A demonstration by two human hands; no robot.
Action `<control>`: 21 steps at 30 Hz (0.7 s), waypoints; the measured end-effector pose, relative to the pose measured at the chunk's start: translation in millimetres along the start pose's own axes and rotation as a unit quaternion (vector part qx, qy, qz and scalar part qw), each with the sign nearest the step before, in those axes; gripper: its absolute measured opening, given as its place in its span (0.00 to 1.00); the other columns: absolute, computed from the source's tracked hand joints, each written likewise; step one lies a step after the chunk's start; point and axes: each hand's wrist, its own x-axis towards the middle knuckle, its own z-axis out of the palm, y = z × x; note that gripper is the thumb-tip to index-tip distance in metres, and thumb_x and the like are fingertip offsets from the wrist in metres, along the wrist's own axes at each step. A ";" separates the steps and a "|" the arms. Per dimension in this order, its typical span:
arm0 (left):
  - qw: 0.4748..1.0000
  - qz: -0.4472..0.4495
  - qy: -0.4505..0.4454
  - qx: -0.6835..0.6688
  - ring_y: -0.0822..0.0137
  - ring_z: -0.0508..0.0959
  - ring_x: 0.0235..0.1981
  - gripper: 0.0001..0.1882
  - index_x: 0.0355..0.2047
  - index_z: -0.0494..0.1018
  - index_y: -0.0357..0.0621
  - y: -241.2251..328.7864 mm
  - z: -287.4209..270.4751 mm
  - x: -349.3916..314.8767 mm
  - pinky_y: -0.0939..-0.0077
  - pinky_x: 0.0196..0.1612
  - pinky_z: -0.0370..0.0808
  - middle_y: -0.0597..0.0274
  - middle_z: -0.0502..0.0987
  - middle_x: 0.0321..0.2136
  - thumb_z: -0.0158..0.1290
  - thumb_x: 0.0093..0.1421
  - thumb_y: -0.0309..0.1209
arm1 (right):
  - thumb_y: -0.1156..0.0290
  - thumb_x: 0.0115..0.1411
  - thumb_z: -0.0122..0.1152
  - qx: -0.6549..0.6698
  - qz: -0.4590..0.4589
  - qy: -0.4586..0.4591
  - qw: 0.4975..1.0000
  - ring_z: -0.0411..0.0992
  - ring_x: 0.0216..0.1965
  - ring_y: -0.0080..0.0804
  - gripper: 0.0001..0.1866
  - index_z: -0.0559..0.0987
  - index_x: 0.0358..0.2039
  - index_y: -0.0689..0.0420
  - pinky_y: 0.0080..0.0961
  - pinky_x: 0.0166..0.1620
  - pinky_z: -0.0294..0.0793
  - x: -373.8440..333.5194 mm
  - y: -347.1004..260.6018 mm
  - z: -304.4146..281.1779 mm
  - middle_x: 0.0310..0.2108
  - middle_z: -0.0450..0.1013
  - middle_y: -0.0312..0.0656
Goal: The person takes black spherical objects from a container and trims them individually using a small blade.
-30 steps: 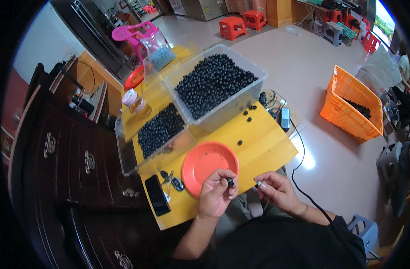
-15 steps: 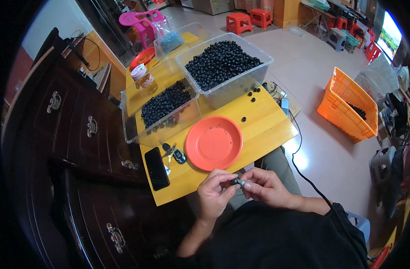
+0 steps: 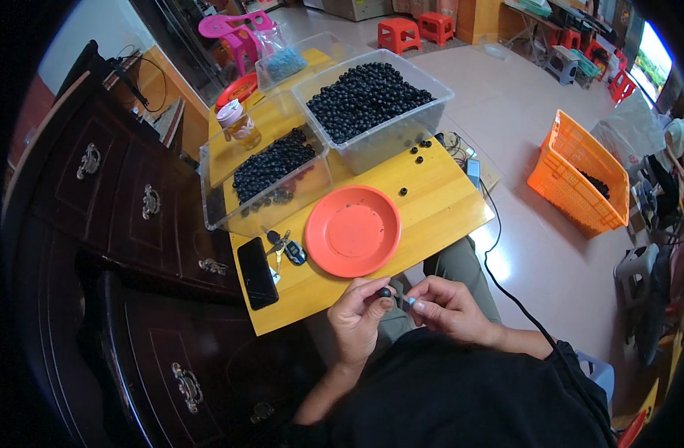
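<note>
Between the thumb and fingers of my left hand (image 3: 354, 322) is a small round black piece (image 3: 384, 292), like a bead or cap. My right hand (image 3: 452, 312) pinches a small slim item with a light blue part (image 3: 411, 301); its exact kind is too small to make out. A narrow gap separates the two pieces, both held above my lap at the table's near edge. Just beyond my hands lies a shallow orange-red basin (image 3: 353, 233) with a few dark specks. Similar black pieces (image 3: 372, 101) heap up in a large clear bin (image 3: 390, 153).
A second clear bin (image 3: 312, 187) with black pieces stands on the yellow table (image 3: 431, 216), near a phone (image 3: 257, 273), keys (image 3: 280, 250) and a lidded drink bottle (image 3: 238, 124). Dark drawers (image 3: 155, 284) flank the left. An orange crate (image 3: 581, 179) sits on the floor; a black cable (image 3: 510, 293) runs past my right arm.
My hands have drawn slightly apart, widening the gap between the black piece and the light blue item. The black piece has turned in my left fingers. The whole view has shifted a little.
</note>
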 end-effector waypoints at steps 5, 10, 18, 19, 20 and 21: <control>0.994 -0.045 0.020 -0.094 0.71 0.74 0.29 0.13 0.38 0.68 0.34 1.8 3.5 -1.9 0.81 0.32 0.72 0.55 0.74 0.28 0.57 0.54 0.23 | 0.71 0.61 0.54 -0.085 -0.097 0.022 0.991 0.67 0.26 0.14 0.09 0.72 0.40 0.61 0.14 0.29 0.66 -3.6 -6.9 -4.1 0.26 0.70 0.33; 0.983 -0.064 -0.013 -0.173 0.69 0.74 0.30 0.10 0.35 0.68 0.34 -1.3 2.1 -0.5 0.80 0.34 0.72 0.54 0.74 0.31 0.56 0.54 0.23 | 0.74 0.60 0.54 -0.156 -0.183 -0.008 0.971 0.71 0.29 0.21 0.11 0.71 0.42 0.62 0.18 0.33 0.70 2.8 -13.3 -0.9 0.29 0.73 0.39; 0.984 -0.048 -0.011 -0.171 0.71 0.74 0.32 0.09 0.37 0.68 0.33 -4.3 2.1 -4.9 0.80 0.36 0.73 0.55 0.73 0.35 0.54 0.56 0.21 | 0.76 0.58 0.55 -0.230 -0.236 -0.025 0.944 0.75 0.32 0.28 0.16 0.69 0.47 0.62 0.23 0.34 0.72 8.4 -16.0 2.6 0.32 0.74 0.45; 0.986 -0.047 -0.008 -0.162 0.71 0.74 0.33 0.10 0.38 0.68 0.33 -3.7 2.1 -4.6 0.80 0.37 0.73 0.55 0.73 0.36 0.54 0.56 0.21 | 0.76 0.58 0.55 -0.219 -0.222 -0.029 0.950 0.75 0.32 0.28 0.16 0.69 0.47 0.63 0.22 0.34 0.71 8.9 -15.1 2.4 0.31 0.74 0.44; 0.987 -0.046 -0.005 -0.154 0.71 0.74 0.33 0.10 0.38 0.67 0.33 -2.6 2.0 -4.6 0.81 0.37 0.73 0.55 0.73 0.36 0.53 0.56 0.21 | 0.76 0.58 0.55 -0.209 -0.209 -0.032 0.955 0.74 0.31 0.27 0.16 0.69 0.47 0.63 0.22 0.33 0.71 8.9 -14.9 2.5 0.30 0.75 0.44; 0.987 -0.047 -0.004 -0.155 0.71 0.74 0.33 0.10 0.38 0.67 0.33 -1.4 1.7 -5.3 0.81 0.37 0.73 0.55 0.73 0.36 0.53 0.56 0.21 | 0.76 0.58 0.55 -0.209 -0.208 -0.032 0.955 0.74 0.31 0.27 0.16 0.69 0.47 0.63 0.22 0.33 0.71 8.4 -14.8 2.4 0.30 0.75 0.44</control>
